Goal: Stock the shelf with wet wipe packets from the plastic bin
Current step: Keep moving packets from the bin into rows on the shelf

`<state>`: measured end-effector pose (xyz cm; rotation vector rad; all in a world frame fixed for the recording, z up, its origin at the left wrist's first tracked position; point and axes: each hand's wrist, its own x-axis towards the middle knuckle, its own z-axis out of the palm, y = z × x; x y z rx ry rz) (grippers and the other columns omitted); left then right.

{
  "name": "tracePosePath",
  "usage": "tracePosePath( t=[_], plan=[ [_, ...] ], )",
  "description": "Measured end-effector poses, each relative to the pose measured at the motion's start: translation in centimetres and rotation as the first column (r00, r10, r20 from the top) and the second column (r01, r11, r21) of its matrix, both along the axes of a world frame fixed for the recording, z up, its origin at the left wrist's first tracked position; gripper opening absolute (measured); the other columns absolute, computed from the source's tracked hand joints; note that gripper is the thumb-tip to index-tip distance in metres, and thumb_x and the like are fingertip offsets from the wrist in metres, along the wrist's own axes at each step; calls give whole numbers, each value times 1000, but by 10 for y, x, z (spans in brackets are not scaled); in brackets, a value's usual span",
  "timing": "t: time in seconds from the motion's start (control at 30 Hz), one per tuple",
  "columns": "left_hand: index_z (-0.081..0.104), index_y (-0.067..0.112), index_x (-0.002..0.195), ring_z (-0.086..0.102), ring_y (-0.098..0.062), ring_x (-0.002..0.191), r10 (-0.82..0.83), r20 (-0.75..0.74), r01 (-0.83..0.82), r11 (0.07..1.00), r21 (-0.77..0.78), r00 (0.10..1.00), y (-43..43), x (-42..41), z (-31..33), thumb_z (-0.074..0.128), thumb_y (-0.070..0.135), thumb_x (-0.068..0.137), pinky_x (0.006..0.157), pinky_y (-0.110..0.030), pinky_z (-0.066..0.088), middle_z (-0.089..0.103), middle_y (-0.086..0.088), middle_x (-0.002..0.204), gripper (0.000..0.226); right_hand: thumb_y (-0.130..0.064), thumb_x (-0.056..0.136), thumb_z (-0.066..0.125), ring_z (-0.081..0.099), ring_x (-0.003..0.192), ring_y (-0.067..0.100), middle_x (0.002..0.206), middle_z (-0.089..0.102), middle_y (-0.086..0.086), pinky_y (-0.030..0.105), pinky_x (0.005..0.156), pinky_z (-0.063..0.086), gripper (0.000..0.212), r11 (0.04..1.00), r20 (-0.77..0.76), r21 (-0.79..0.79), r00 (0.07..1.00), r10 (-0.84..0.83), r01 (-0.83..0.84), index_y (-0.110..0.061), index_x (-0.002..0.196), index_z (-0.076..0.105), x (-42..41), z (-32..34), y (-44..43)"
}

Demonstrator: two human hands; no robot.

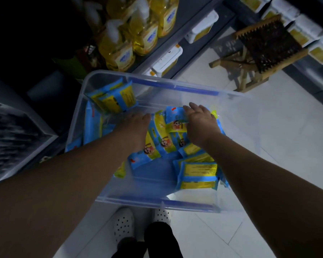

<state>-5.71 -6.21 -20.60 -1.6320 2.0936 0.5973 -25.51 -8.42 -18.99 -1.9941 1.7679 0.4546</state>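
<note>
Several wet wipe packets (158,144), blue and yellow with a cartoon face, lie loose in the clear plastic bin (175,202), which sits on the pale tiled floor (268,138). Both bare hands reach down into it. The right hand (199,123) rests palm down on one packet (175,120), fingers spread across its top; whether this grip has closed around it I cannot tell. The left hand (138,125) lies just beside it on the neighbouring packets, fingers hidden underneath, so its grip cannot be judged either. Nearer the person than the right hand, one packet (198,175) lies back side up. Beyond the left hand a few more packets (114,97) lean against the far corner of the bin. Past the bin stands a shelf (175,45) carrying yellow bottles (131,40). Further right of the hands, a wooden stool (257,51) stands on the floor
</note>
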Motion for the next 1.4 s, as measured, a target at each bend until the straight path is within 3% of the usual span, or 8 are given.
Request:
tracePosePath(
  t=[0.23, 0.4, 0.57, 0.67, 0.77, 0.97, 1.2, 1.4],
  plan=[
    [4, 7, 152, 31, -32, 139, 60, 67, -61, 998, 15, 996, 2, 0, -9, 76, 23, 78, 110, -42, 35, 23, -13, 155, 104, -30, 89, 59, 23, 138, 29, 150, 29, 4, 50, 111, 22, 72, 999, -68, -34, 998, -18, 15, -21, 150, 21, 3, -16, -10],
    [38, 9, 130, 43, -31, 125, 50, 105, -42, 996, -75, 993, 0, -2, 4, 70, 20, 82, 100, -38, 38, 43, -13, 135, 59, -55, 77, 68, 31, 123, 31, 129, 33, 9, 53, 95, 39, 73, 992, -119, -31, 985, -121, 118, -17, 133, 42, 1, -6, -7],
    [10, 15, 149, 36, -32, 131, -82, 98, 80, 996, 27, 992, 7, -1, -4, 86, 39, 63, 104, -40, 35, 34, -13, 143, 117, -67, 74, 64, 42, 118, 33, 125, 45, 10, 49, 93, 38, 78, 968, -74, -88, 968, -240, 234, -14, 125, 39, -3, 4, 4],
    [10, 17, 149, 44, -31, 124, -131, 130, 136, 990, -29, 983, 9, -3, -5, 88, 41, 57, 98, -40, 40, 40, -13, 136, 123, -58, 77, 65, 52, 111, 34, 116, 57, 11, 44, 89, 40, 67, 962, -25, -88, 965, -261, 257, -12, 118, 39, -6, 5, 13],
    [26, 16, 142, 47, -34, 120, -128, 74, 131, 990, -45, 989, 6, -3, 0, 89, 41, 53, 95, -41, 42, 44, -14, 130, 111, -41, 81, 68, 54, 111, 33, 117, 59, 9, 41, 86, 39, 54, 963, 23, -121, 971, -238, 240, -15, 121, 42, -8, 3, 18],
    [61, 16, 109, 46, -35, 115, -133, -181, 115, 987, -109, 974, 5, -11, 32, 75, 33, 75, 87, -37, 40, 45, -14, 117, 40, -23, 87, 63, 55, 108, 35, 116, 60, 12, 35, 79, 41, 34, 941, 222, -155, 939, -263, 300, -13, 117, 50, -10, 20, 27],
    [49, 11, 136, 43, -32, 129, 269, -488, -255, 962, 95, 830, 7, -9, 87, 72, 42, 81, 99, -38, 40, 44, -11, 143, 67, -21, 87, 63, 57, 90, 35, 97, 59, 14, 30, 66, 32, 19, 864, 473, -154, 804, -361, 479, -12, 97, 50, -17, 80, 40],
    [63, 14, 86, 62, -28, 89, 483, -582, -467, 863, 193, 654, 26, 7, 151, 76, 41, 77, 70, -34, 44, 59, -5, 85, 31, -24, 88, 65, 61, 84, 31, 92, 64, 8, 43, 71, 52, 21, 816, 597, -167, 716, -363, 553, -13, 99, 52, -10, 157, 55]
  ],
)
